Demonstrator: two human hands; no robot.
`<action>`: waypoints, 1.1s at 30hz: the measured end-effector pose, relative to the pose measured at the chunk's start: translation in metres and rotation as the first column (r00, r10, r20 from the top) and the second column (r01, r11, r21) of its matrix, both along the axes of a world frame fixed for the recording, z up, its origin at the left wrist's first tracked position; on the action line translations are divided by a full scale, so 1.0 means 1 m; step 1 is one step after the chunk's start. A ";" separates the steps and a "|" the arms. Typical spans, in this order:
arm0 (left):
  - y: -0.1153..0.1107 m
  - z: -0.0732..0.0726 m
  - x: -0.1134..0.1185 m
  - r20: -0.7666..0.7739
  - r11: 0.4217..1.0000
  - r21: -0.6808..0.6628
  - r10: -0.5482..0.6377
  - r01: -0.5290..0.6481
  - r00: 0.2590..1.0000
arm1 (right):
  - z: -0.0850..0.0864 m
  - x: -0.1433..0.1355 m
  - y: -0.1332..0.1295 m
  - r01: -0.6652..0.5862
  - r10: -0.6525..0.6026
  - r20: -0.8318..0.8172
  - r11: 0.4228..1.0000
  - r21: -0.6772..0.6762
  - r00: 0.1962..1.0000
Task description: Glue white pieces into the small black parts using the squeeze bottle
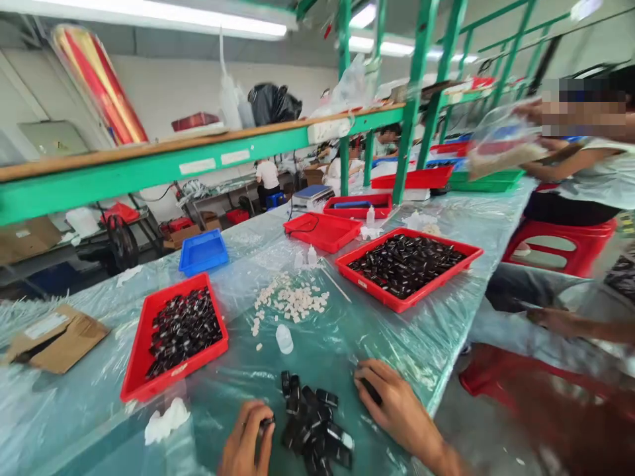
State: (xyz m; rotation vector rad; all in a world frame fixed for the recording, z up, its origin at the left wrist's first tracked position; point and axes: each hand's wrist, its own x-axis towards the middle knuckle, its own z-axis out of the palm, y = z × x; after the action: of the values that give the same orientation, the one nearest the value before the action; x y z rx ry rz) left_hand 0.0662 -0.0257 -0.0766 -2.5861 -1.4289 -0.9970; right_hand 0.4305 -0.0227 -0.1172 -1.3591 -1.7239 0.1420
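My left hand [247,441] pinches one black piece [266,422]. My right hand [391,403], at three o'clock of the black pile [315,430], grasps another black part [370,389]

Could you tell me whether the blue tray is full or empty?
Empty: the blue tray shows only its bare blue floor.

— What are your hands working over?

— You're leaning on a table [436,344] wrapped in clear, wrinkled plastic film that's catching the light. The small black pieces [315,426] by your fingers are looking glossy and hard.

— And around them?

— Smooth red plastic trays [133,370] are shining; the cardboard piece [59,340] is looking matt and brown, the white pellets [290,301] dull.
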 end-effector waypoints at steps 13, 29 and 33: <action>-0.018 -0.007 0.008 0.597 0.884 -0.462 0.253 0.069 0.761 | 0.101 -0.069 0.114 -0.477 0.433 -0.216 0.845 -0.242 0.875; -0.055 -0.014 0.008 0.679 0.915 -0.354 0.108 0.195 0.726 | 0.068 -0.065 0.000 -0.491 0.406 -0.305 0.820 -0.294 0.861; -0.065 -0.009 0.015 0.620 0.896 -0.370 0.042 0.245 0.783 | 0.057 -0.055 -0.060 -0.469 0.413 -0.273 0.863 -0.187 0.869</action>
State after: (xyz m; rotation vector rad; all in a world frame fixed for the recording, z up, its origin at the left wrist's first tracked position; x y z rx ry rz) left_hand 0.0807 -0.0910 -0.0858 -2.7931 -1.8296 -1.8827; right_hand 0.3753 -0.0826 -0.0605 -1.0400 -1.8405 0.7694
